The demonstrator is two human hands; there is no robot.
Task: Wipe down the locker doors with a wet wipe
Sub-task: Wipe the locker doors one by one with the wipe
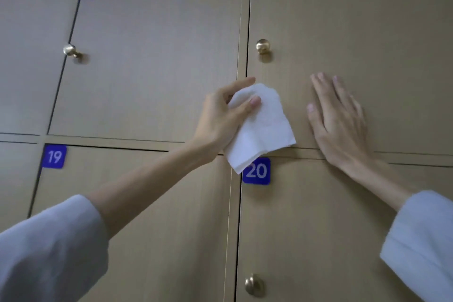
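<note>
The left hand [220, 117] pinches the wipe [259, 127] at door 01's [355, 32] seven o'clock corner, while the right hand [340, 120] lies flat beside it at three o'clock; spread the wipe wide and stroke in overlapping rows.

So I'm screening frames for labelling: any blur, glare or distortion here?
Head view: soft overall, with motion smear on the right hand and both sleeves; number plates stay readable. Wide-angle lens bows the door seams. Small glints on the brass knob of door 01; lighting dim and even, shadows faint.
</note>
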